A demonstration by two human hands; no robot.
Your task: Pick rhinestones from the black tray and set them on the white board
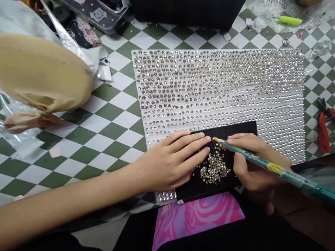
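My left hand lies palm down with stretched fingers on the left part of a black board. Beside its fingertips is a loose pile of small pointed-back rhinestones, some silver, some gold. Between finger and thumb, my right hand grips a green pen-shaped tool with a yellow tip. That tip is just off my left fingertips, at a tiny pink spot above the pile. Beneath the board, a white sheet carries many rows of silver rhinestones.
A tan knotted bundle sits at left on the checkered tablecloth. Red-handled pliers lie at right, a lime-green-handled tool at top right. A black box-like object stands behind the sheet.
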